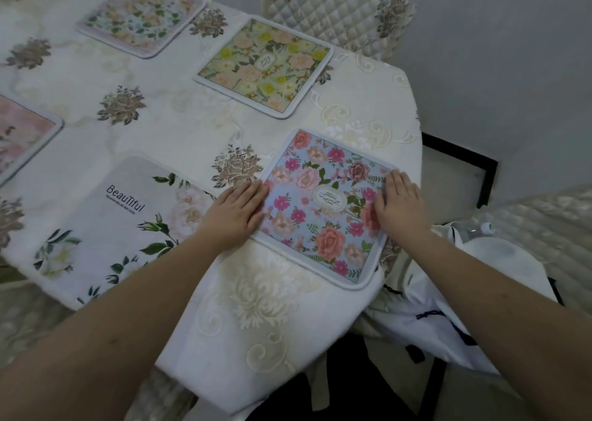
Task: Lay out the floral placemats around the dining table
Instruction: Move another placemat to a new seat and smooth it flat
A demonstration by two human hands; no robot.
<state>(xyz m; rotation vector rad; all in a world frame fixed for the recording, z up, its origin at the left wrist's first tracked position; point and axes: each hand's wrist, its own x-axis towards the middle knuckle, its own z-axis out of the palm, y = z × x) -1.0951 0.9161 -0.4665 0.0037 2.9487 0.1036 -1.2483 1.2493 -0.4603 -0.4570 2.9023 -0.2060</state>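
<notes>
Left hand (235,217), right hand (397,204) — flat (fingers straight), blue placemat (323,206)

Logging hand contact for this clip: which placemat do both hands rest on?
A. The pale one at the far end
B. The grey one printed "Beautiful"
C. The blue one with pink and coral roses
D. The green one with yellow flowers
C: the left hand and right hand lie flat on opposite edges of the blue placemat near the table edge.

- Dining table (179,138) under a cream embroidered tablecloth (256,308)
- On the cloth: blue floral placemat (323,209), green one (266,66), pale one (141,15), pink one (22,132) at the left edge, white "Beautiful" mat (118,228)
</notes>
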